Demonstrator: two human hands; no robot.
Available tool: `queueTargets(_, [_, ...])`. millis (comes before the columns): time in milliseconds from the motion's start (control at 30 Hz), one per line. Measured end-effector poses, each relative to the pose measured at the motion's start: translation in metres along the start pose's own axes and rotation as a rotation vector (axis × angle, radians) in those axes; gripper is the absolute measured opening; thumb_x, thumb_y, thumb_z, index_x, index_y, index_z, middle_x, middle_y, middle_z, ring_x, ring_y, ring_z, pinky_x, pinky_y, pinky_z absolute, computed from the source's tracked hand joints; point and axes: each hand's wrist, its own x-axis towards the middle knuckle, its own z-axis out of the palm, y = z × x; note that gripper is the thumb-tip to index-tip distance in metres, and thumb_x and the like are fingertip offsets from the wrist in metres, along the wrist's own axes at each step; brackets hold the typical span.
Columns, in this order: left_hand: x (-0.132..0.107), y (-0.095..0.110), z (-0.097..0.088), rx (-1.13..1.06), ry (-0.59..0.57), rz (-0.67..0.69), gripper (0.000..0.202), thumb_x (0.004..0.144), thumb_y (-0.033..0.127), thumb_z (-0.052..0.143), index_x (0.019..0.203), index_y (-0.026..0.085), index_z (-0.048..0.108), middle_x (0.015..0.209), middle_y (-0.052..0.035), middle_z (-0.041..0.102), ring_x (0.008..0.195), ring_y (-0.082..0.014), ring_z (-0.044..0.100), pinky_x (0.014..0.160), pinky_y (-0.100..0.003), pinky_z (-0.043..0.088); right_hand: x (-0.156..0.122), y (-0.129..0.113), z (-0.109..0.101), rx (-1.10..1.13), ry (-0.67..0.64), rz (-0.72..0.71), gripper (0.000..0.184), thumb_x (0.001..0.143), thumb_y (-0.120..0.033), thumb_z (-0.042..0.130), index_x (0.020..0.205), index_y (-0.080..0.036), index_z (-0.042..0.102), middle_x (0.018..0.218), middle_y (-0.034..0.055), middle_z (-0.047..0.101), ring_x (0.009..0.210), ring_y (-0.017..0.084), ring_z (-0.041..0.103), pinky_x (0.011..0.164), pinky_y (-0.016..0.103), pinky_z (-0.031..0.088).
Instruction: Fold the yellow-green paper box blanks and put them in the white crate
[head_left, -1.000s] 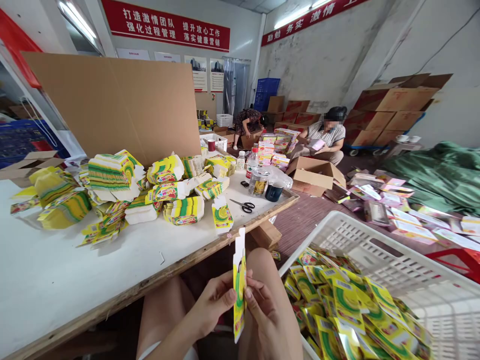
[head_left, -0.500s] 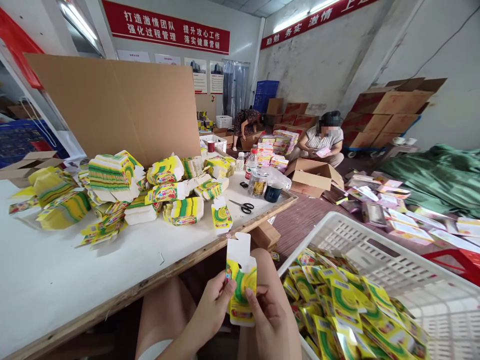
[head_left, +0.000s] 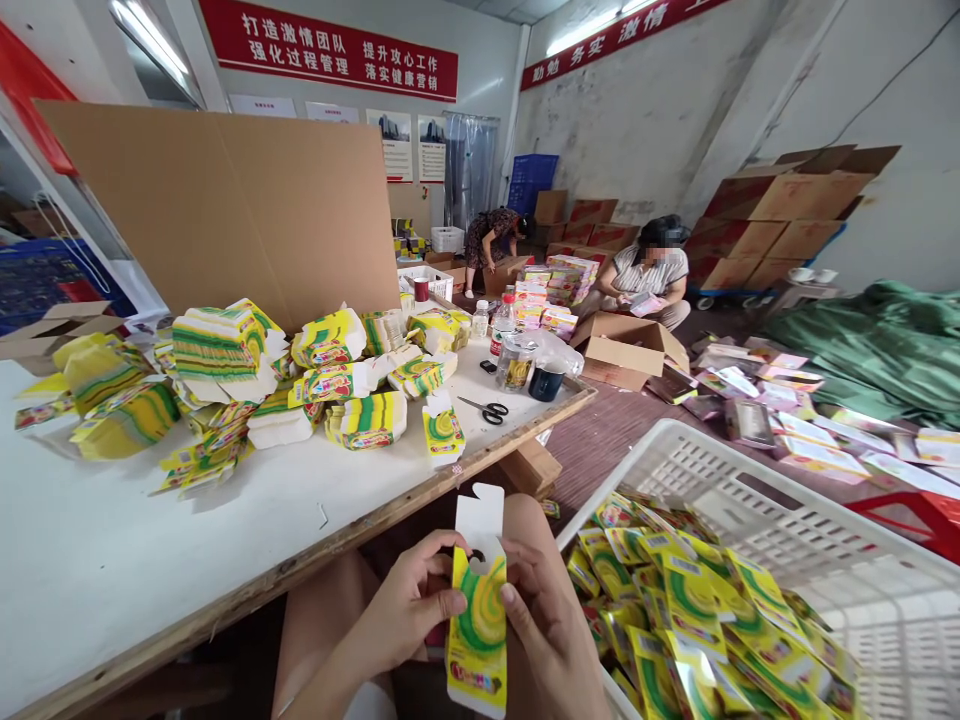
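The left hand point(head_left: 414, 602) and right hand point(head_left: 546, 612) are clamping the yellow box point(head_left: 478, 622) by its side edges at 6 o'clock, its white flap point(head_left: 478, 510) pointing toward 12, where any uneven squeeze would probably be creasing the card or skewing that flap.

we could pass along the table's point(head_left: 165, 570) near edge — carton stacks point(head_left: 217, 345) barring its far side, dark mug point(head_left: 546, 383) by the right corner
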Motion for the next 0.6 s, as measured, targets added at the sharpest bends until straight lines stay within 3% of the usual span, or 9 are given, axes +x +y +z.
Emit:
queueTargets(100, [-0.001, -0.002, -0.002, -0.047, -0.052, -0.051, 0.039, 0.077, 0.030, 0.081, 0.108, 0.020, 0.059, 0.090, -0.0031, 0.071, 0.075, -0.0153, 0.066, 0.073, -0.026, 0.050, -0.001, 0.002, -0.002, -0.032, -0.004, 0.020, 0.034, 0.085, -0.045, 0.070, 0.113, -0.027, 0.074, 0.111, 0.0087, 0.075, 0.108, 0.030, 0.067, 0.095, 0.040, 0.055])
queueTargets(200, [-0.003, -0.005, -0.003, -0.047, -0.056, -0.098, 0.044, 0.076, 0.030, 0.082, 0.113, 0.021, 0.058, 0.093, -0.0044, 0.071, 0.075, -0.0152, 0.066, 0.071, -0.026, 0.049, 0.000, 0.003, -0.002, -0.061, -0.013, 0.026, 0.029, 0.089, -0.049, 0.064, 0.097, -0.024, 0.076, 0.094, 0.0070, 0.075, 0.087, 0.026, 0.069, 0.080, 0.034, 0.057])
queueTargets(300, [-0.005, -0.005, 0.000, -0.064, -0.038, -0.093, 0.076, 0.077, 0.034, 0.082, 0.140, 0.028, 0.040, 0.100, -0.0060, 0.071, 0.079, -0.0177, 0.068, 0.070, -0.027, 0.050, 0.002, 0.002, 0.000, -0.096, 0.008, -0.042, 0.029, 0.091, -0.049, 0.062, 0.085, -0.023, 0.074, 0.084, 0.0063, 0.073, 0.081, 0.024, 0.068, 0.077, 0.032, 0.055])
queueTargets(367, [-0.006, -0.003, 0.002, -0.073, -0.079, -0.106, 0.089, 0.078, 0.037, 0.081, 0.149, 0.031, 0.027, 0.104, -0.0076, 0.071, 0.084, -0.0204, 0.069, 0.071, -0.030, 0.052, 0.003, 0.003, 0.002, -0.072, 0.101, -0.068, 0.024, 0.087, -0.047, 0.067, 0.091, -0.023, 0.073, 0.090, 0.0072, 0.074, 0.088, 0.025, 0.069, 0.081, 0.033, 0.055])
queueTargets(467, [-0.006, -0.002, 0.002, -0.028, -0.142, -0.133, 0.070, 0.079, 0.038, 0.079, 0.140, 0.025, 0.046, 0.108, -0.0103, 0.070, 0.091, -0.0234, 0.069, 0.075, -0.032, 0.053, 0.001, 0.006, 0.002, -0.034, 0.262, -0.059, 0.029, 0.079, -0.044, 0.077, 0.101, -0.026, 0.073, 0.100, 0.0079, 0.075, 0.096, 0.027, 0.069, 0.085, 0.036, 0.056])
queueTargets(600, [-0.003, -0.003, 0.001, 0.126, -0.038, -0.067, 0.047, 0.083, 0.032, 0.075, 0.126, 0.021, 0.059, 0.106, -0.0097, 0.073, 0.092, -0.0233, 0.070, 0.079, -0.031, 0.053, -0.001, 0.011, -0.004, -0.071, 0.167, -0.093, 0.028, 0.088, -0.048, 0.064, 0.097, -0.026, 0.079, 0.101, 0.0087, 0.076, 0.100, 0.030, 0.068, 0.091, 0.042, 0.055])
